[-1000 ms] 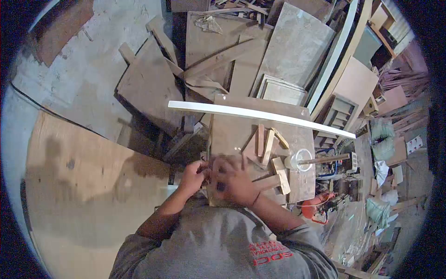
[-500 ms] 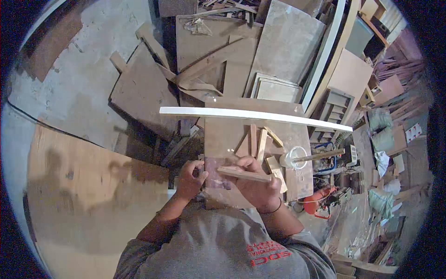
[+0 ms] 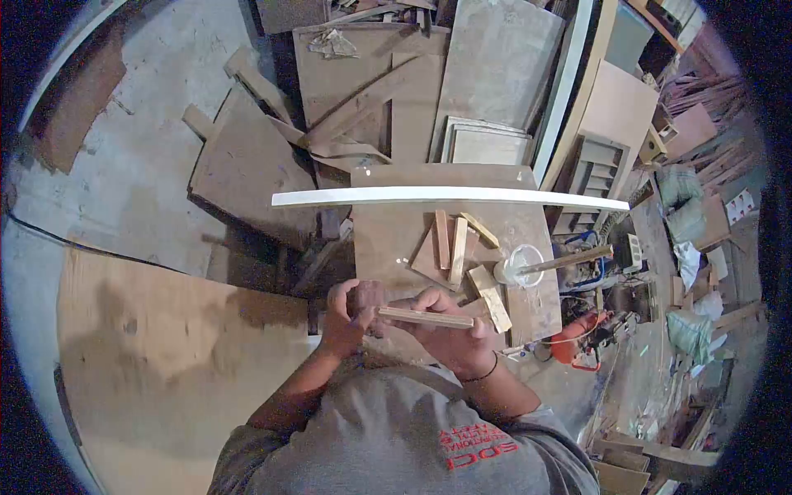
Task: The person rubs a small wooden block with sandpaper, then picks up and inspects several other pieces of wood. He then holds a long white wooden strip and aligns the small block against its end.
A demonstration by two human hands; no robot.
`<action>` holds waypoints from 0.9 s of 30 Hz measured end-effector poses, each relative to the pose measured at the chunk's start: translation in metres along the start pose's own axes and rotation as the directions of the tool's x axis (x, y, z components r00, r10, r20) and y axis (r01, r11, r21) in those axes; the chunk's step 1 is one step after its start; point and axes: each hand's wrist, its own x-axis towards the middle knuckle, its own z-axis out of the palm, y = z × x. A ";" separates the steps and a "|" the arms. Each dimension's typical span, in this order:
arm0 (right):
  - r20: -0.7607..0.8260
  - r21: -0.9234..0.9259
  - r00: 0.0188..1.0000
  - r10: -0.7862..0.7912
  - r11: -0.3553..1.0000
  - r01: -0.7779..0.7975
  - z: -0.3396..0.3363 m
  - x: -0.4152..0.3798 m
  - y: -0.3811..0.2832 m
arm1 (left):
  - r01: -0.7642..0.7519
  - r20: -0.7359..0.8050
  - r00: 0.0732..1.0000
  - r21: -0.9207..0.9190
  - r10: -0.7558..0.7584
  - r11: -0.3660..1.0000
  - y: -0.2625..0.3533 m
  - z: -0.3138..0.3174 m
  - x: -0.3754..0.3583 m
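Note:
My right hand [image 3: 458,342] grips a short, narrow wooden strip [image 3: 425,318], held nearly level above the near side of the worktable [image 3: 384,239]. Close to the strip's left end, my left hand [image 3: 340,322] is curled around a reddish-brown flat piece [image 3: 367,295]; the piece is blurred and I cannot make out its kind. Beyond my hands lie several loose wood pieces, among them a reddish strip [image 3: 442,239] and a pale block [image 3: 490,297]. A white tub [image 3: 528,262] with a wooden stick [image 3: 569,261] leaning out of it stands at the table's right side.
A long white bar [image 3: 445,195] spans the table's far part and overhangs both sides. Boards [image 3: 503,66] lean behind it. A plywood sheet [image 3: 165,355] lies to the left. On the floor at right sits a red machine [image 3: 575,337] among scraps.
The wooden strip has shifted slightly left and is held more level. My left hand has moved a little up, with the reddish-brown piece now at its fingers. The whole view has shifted slightly.

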 end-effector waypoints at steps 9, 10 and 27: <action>-0.123 -0.042 0.990 -0.071 0.997 0.067 -0.011 -0.009 0.003 | -0.181 -0.015 0.983 -0.052 0.181 0.982 0.025 -0.009 0.000; -0.121 -0.051 0.989 -0.086 0.995 0.080 -0.013 -0.010 0.004 | -0.137 0.026 0.989 -0.168 0.144 0.976 0.035 -0.008 -0.001; -0.181 -0.405 0.980 0.086 0.901 -0.154 -0.026 -0.022 0.023 | -0.466 0.108 0.866 -0.180 0.488 0.866 0.114 -0.031 0.004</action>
